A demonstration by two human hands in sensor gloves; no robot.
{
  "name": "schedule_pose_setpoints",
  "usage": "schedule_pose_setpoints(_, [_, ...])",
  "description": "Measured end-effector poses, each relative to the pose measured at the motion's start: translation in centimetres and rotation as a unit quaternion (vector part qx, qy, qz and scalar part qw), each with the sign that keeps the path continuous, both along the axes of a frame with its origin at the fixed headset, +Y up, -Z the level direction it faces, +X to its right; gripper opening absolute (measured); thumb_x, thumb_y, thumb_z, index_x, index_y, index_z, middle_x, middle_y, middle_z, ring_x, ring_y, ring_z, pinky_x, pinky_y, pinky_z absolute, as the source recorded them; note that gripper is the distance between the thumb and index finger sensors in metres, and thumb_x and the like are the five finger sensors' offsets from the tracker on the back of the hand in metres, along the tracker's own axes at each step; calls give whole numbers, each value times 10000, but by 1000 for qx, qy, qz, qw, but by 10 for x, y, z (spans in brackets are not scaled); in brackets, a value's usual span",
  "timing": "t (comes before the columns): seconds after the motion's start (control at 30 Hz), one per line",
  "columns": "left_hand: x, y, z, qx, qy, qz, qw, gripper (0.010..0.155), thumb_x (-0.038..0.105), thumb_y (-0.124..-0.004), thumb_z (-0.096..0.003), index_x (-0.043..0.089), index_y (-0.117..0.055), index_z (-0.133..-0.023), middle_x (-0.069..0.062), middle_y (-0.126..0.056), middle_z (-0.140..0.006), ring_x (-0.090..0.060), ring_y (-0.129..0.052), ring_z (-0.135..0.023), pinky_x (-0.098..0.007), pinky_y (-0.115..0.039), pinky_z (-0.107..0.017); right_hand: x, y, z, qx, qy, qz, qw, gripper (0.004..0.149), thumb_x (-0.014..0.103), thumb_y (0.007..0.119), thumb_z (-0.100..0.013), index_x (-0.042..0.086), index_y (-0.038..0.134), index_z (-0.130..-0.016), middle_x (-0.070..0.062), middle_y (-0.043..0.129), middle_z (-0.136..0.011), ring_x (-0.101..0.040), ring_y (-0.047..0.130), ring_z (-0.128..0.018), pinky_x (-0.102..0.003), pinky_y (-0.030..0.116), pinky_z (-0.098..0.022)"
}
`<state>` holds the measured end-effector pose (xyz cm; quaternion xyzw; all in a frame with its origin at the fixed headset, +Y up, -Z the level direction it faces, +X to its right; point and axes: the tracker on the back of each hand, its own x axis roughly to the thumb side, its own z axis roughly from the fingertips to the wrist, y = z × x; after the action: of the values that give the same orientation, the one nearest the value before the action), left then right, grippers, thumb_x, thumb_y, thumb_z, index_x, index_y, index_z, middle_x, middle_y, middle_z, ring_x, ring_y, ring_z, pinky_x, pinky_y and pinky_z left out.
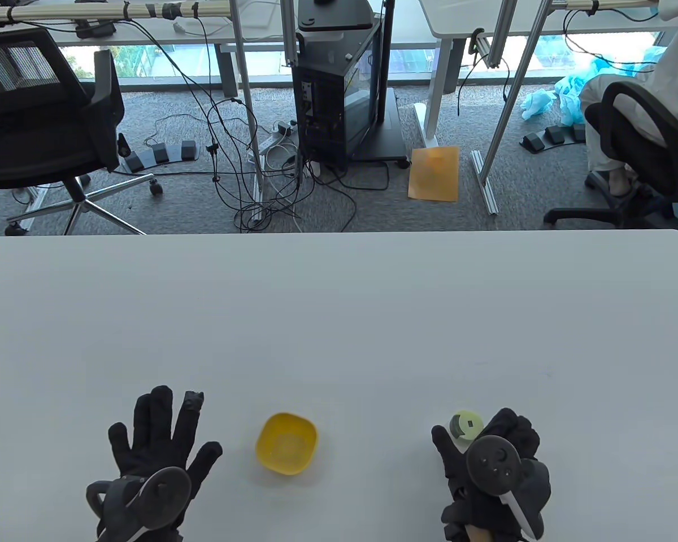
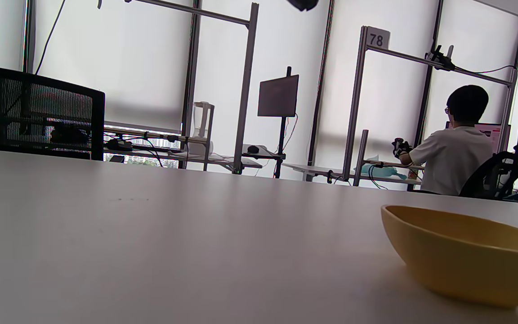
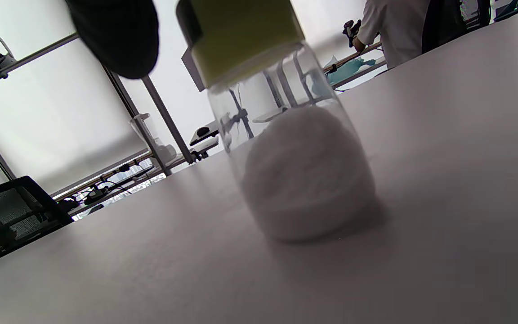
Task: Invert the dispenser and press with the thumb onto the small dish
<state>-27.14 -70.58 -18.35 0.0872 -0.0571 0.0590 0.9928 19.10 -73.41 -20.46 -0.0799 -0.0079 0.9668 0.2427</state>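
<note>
The dispenser [image 1: 466, 426] is a clear jar with a yellow-green cap. It stands upright on the white table [image 1: 339, 316] at the front right, and white powder fills its lower half in the right wrist view [image 3: 304, 171]. My right hand [image 1: 474, 439] is cupped around it, thumb to its left and curled fingers to its right. One fingertip [image 3: 115, 36] hangs beside the cap with a gap. The small yellow dish [image 1: 286, 444] sits between my hands and shows at the right of the left wrist view [image 2: 466, 256]. My left hand [image 1: 164, 435] lies flat with spread fingers, holding nothing.
The table's far edge [image 1: 339, 232] runs across the middle of the table view. Beyond it are office chairs [image 1: 39, 124], a computer cart [image 1: 344, 90], floor cables and a seated person [image 2: 459, 144].
</note>
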Motion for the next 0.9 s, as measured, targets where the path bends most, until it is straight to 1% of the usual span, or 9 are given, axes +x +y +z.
schedule_pose_setpoints(0.03, [0,0,0,0,0,0,1000,785,705,-371,-559,313,-349,-1239,-225,-348,-1290,-507,-397,-1173,-787,-348,-711,0,-2,-1,-2,1,-2,1000,1093,497,687,-635,-367,124,-997,-665,126,-915,-883,177,-769,-910,323,-433])
schedule_pose_setpoints(0.13, [0,0,-1,-4,0,-1,1000,786,705,-372,-559,312,-349,-1239,-226,-347,-1290,-507,-398,-1173,-788,-347,-711,0,-7,-3,46,-20,5,999,1037,498,681,-632,-344,217,-1023,-647,228,-939,-864,284,-793,-888,386,-450])
schedule_pose_setpoints(0.2, [0,0,-1,-7,1,-2,1000,785,706,-370,-560,315,-347,-1240,-225,-344,-1291,-507,-394,-1174,-788,-346,-711,0,-10,-3,60,-31,3,998,1000,512,654,-637,-321,266,-1032,-629,287,-949,-843,352,-805,-871,427,-459])
schedule_pose_setpoints(0.3, [0,-1,-1,-11,0,-4,1000,784,704,-374,-560,313,-351,-1239,-225,-344,-1290,-508,-395,-1172,-788,-347,-710,1,-17,-4,108,-57,-1,993,899,502,667,-627,-263,412,-1024,-578,446,-953,-795,511,-806,-834,522,-462])
schedule_pose_setpoints(0.37, [1,-1,-1,-15,0,-6,1000,783,705,-373,-560,315,-350,-1239,-226,-340,-1291,-508,-391,-1174,-789,-346,-710,2,-19,-5,125,-60,-9,990,838,505,688,-614,-212,502,-1005,-525,555,-947,-760,598,-803,-817,575,-456])
schedule_pose_setpoints(0.57, [1,-2,-2,-23,0,-10,1000,783,704,-375,-560,315,-352,-1239,-226,-333,-1291,-508,-391,-1173,-788,-346,-711,8,-23,-5,162,-85,-24,983,817,531,724,-587,-175,591,-976,-426,742,-884,-664,783,-772,-774,676,-445])
schedule_pose_setpoints(0.67, [1,-2,-2,-24,0,-11,1000,783,703,-375,-561,312,-355,-1239,-227,-331,-1291,-512,-389,-1172,-788,-345,-711,10,-23,-5,173,-64,-100,978,815,534,717,-588,-170,589,-978,-394,766,-878,-623,827,-768,-731,723,-457])
schedule_pose_setpoints(0.77, [0,-1,-2,-22,0,-10,1000,781,704,-375,-560,317,-356,-1239,-225,-328,-1292,-510,-391,-1173,-789,-344,-711,7,-19,-7,212,-40,-216,952,817,527,716,-589,-182,587,-974,-372,781,-862,-605,851,-753,-713,742,-453])
schedule_pose_setpoints(0.9, [-4,-2,-4,-23,5,-9,1000,781,703,-376,-561,314,-359,-1238,-222,-330,-1291,-508,-392,-1173,-787,-347,-712,-1,-15,-9,256,-12,-343,904,816,550,694,-602,-159,579,-989,-333,780,-865,-555,876,-758,-695,758,-457])
